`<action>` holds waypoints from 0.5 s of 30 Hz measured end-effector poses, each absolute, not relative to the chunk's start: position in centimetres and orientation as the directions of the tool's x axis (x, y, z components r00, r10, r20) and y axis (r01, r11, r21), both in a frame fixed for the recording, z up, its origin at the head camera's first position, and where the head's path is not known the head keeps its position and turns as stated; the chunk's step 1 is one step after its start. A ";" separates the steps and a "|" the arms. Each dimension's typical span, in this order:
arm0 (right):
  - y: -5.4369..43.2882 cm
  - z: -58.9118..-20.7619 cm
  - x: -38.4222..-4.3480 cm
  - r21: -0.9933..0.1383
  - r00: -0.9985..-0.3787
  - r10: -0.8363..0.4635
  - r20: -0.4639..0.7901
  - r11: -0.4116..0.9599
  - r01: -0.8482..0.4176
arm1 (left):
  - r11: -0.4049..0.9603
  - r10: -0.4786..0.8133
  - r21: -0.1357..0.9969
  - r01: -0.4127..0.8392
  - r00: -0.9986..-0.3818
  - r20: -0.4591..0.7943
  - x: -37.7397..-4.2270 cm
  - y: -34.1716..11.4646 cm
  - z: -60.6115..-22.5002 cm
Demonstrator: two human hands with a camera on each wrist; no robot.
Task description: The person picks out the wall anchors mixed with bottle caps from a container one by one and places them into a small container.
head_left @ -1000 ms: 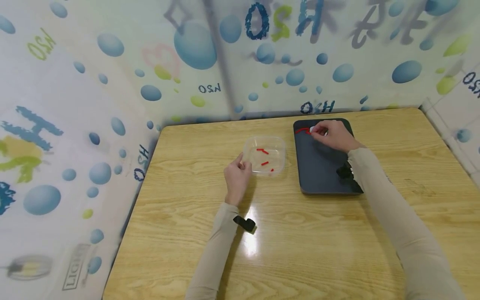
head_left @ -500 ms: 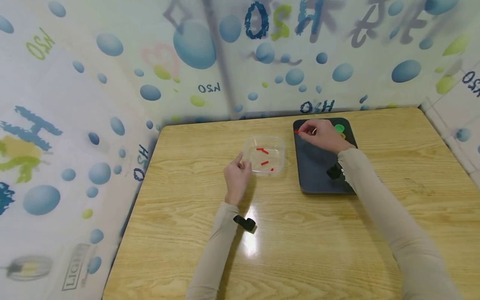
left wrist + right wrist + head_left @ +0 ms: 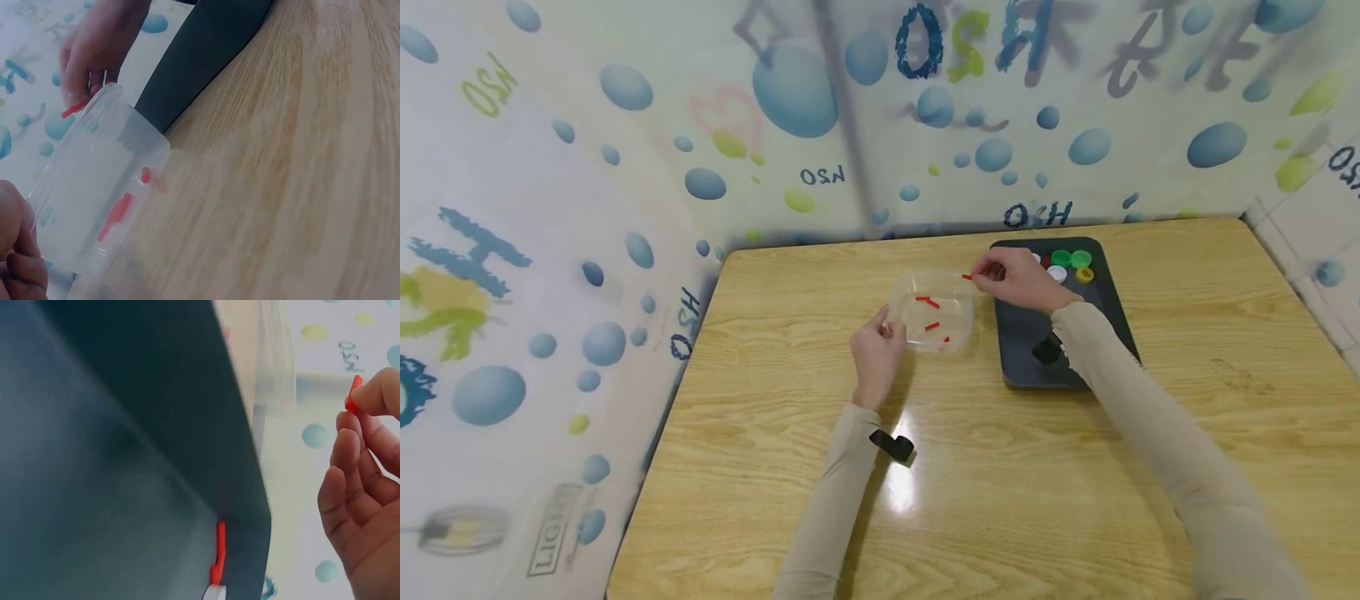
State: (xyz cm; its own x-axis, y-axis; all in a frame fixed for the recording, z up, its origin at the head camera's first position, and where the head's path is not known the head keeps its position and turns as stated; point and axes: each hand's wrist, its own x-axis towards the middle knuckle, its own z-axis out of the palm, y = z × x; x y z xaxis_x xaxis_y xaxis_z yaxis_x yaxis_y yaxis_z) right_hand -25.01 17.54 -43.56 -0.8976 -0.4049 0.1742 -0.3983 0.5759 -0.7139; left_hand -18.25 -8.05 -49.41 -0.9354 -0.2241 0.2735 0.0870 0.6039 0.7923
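Note:
A clear plastic container [image 3: 952,312], with several short red sticks [image 3: 932,326] inside, stands on the table. My left hand [image 3: 877,360] grips its near left wall between thumb and fingers. Between the thumb and index fingertip of my right hand [image 3: 1018,279] a short red stick [image 3: 354,392] is pinched, just above the container's far right rim. To the right lies a dark tray [image 3: 1030,342]. Green caps [image 3: 1081,259], white caps [image 3: 1057,273] and a yellow ring [image 3: 1084,275] sit at its far end. Red sticks [image 3: 218,553] lie along its inner wall in the right wrist view.
The wooden table [image 3: 760,417] spreads left, right and in front of both vessels. A patterned wall [image 3: 850,200] rises right behind its back edge. The tray's raised side [image 3: 194,69] stands close to the container.
My right hand has moved left from the tray's far left corner to the container's rim, carrying a red stick. The caps in the tray have come into sight. My left hand stays put.

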 end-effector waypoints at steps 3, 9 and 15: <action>16.6 -43.3 -25.0 -0.721 -0.893 -0.426 0.145 0.572 -0.390 | 0.610 -0.226 0.787 0.087 -0.933 0.279 -18.2 -8.0 -49.4; 15.2 -42.9 -25.1 -0.703 -0.892 -0.436 0.121 0.596 -0.387 | 0.613 -0.231 0.784 0.095 -0.928 0.294 -18.1 -7.9 -49.3; 14.1 -42.6 -25.4 -0.698 -0.865 -0.482 0.136 0.573 -0.429 | 0.618 -0.231 0.779 0.106 -0.923 0.309 -18.1 -7.9 -49.2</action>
State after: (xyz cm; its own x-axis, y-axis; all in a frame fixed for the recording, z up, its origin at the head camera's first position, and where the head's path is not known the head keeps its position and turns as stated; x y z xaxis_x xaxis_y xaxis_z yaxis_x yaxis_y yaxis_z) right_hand -25.41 14.07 -42.62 -0.8654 -0.4822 0.1363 -0.4294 0.5734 -0.6977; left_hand -18.12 -7.91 -49.23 -0.9225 -0.2311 0.3091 0.1060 0.6182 0.7788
